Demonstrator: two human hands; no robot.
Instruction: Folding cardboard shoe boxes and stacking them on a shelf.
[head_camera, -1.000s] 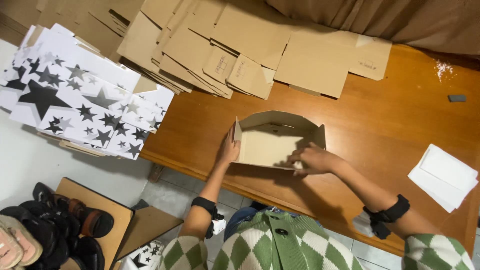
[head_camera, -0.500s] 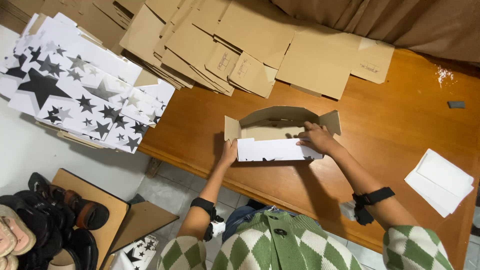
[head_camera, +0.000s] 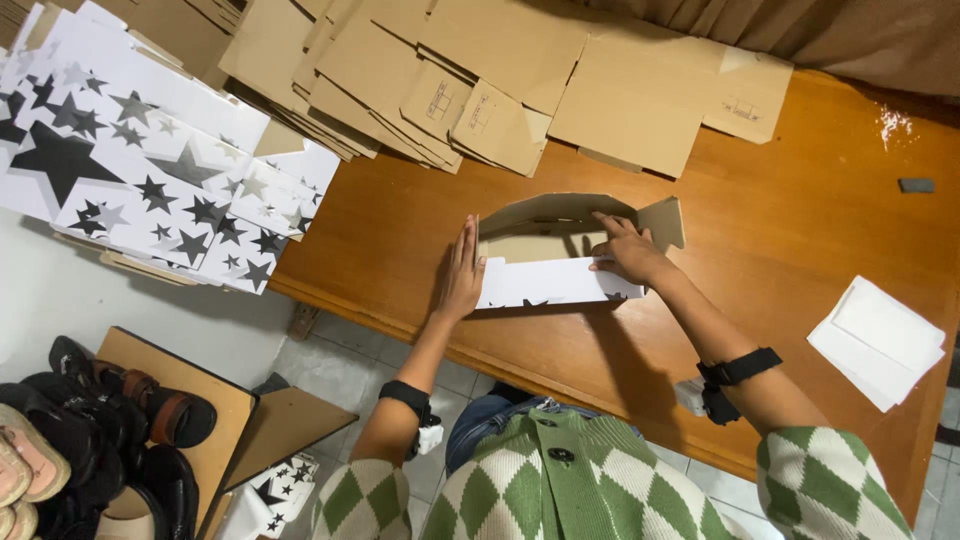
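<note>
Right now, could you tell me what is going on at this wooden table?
A person in a green-and-white checked sweater is folding a half-formed cardboard box with a white outer face on the orange-brown wooden table. The left hand presses flat against the box's left end, and the right hand holds its right wall. Flat brown cardboard blanks and star-printed white sheets lie stacked beyond.

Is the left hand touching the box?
Touching. The head view shows the left hand pressed flat against the end of the box, with no gap between them.
</note>
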